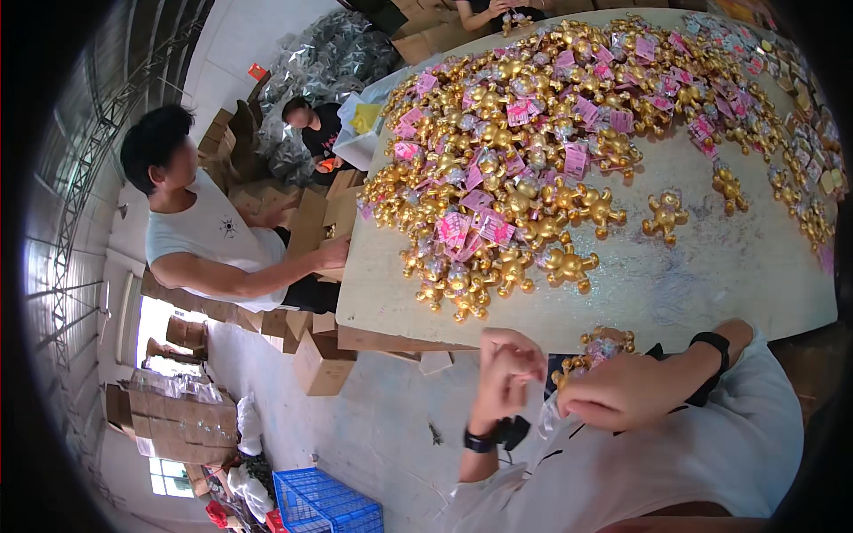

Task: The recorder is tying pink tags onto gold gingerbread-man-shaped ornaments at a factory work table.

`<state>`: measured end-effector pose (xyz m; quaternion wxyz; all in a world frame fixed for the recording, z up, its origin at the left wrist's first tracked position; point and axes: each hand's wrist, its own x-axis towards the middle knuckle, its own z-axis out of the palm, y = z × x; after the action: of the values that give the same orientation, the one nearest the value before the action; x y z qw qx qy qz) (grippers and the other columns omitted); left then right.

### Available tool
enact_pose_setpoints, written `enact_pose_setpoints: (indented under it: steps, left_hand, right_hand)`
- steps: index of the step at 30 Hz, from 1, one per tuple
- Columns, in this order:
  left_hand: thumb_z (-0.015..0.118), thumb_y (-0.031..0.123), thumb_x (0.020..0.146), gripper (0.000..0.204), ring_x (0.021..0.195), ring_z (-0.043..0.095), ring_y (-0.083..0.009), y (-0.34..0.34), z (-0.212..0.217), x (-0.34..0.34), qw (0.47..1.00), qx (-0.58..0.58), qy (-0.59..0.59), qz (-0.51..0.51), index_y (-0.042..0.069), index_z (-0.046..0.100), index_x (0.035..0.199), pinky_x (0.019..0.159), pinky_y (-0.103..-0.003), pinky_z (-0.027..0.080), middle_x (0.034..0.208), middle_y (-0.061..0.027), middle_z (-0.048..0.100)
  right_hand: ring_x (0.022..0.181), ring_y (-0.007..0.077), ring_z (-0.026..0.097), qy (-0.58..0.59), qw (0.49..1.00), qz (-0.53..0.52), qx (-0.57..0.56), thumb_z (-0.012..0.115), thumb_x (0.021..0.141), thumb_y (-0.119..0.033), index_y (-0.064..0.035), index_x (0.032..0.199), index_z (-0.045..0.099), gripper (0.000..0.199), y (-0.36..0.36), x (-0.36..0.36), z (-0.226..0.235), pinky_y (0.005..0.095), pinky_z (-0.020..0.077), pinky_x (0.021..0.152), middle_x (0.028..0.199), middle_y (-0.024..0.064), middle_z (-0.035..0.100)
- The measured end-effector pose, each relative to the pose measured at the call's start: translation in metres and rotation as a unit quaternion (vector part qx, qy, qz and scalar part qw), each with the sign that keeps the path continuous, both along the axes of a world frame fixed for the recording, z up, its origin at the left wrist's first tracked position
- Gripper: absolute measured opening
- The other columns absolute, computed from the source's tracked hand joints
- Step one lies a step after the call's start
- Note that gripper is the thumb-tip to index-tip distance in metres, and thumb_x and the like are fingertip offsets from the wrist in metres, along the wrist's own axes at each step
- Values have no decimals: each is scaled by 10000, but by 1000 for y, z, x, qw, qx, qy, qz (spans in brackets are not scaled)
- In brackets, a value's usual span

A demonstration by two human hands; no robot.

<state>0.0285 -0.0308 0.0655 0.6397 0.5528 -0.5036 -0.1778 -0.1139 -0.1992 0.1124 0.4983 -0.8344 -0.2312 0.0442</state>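
Right hand (pixel 626 391): fingers curled; pinch hidden, cannot tell. Gold bear (pixel 607 346) just beyond it, right of left hand (pixel 513 369), near table (pixel 400 311) edge; shiny limbs, glittery middle. Left fingers bent inward; contents cannot be told. Farther: two bears (pixel 665 216) on bare tabletop; then pile (pixel 498 133), too many to count, pink cards (pixel 576 160) throughout.

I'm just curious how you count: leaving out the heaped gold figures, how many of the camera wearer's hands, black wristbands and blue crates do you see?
Hands: 2 (left hand, right hand)
Black wristbands: 2
Blue crate: 1
Total: 5
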Motion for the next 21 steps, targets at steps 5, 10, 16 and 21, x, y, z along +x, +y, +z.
enact_pose_setpoints:
  steps: [5,10,16,21]
  left_hand:
    - [556,-151,691,234,659,523,-202,1,-8,-40,953,-43,-258,155,38,460,790,544,-300,444,915,-119,426]
    - [549,-97,770,142,667,514,-196,24,3,-34,983,3,-183,17,28,480,767,552,-305,471,828,-106,456]
    - [424,-16,889,104,670,469,-186,32,11,-38,963,33,193,-184,50,418,809,600,-297,427,768,-61,463]
    - [396,65,914,68,501,420,-166,41,42,-30,876,436,73,-195,79,425,854,492,-301,368,597,-27,426]
  right_hand:
    - [599,244,567,89,992,-45,75,468,921,-202,-79,901,537,143,-20,1,-8,354,441,543,663,100,543]
    - [660,285,581,77,993,67,-54,420,943,-268,-102,943,553,212,-41,-25,-18,380,447,579,717,105,572]
    - [704,297,589,106,991,50,-61,414,942,-287,-107,963,562,234,-54,-37,-26,390,464,614,763,103,601]
    - [695,299,591,62,997,4,-41,426,934,-282,-111,971,566,224,-50,-31,-31,396,465,607,740,107,597]
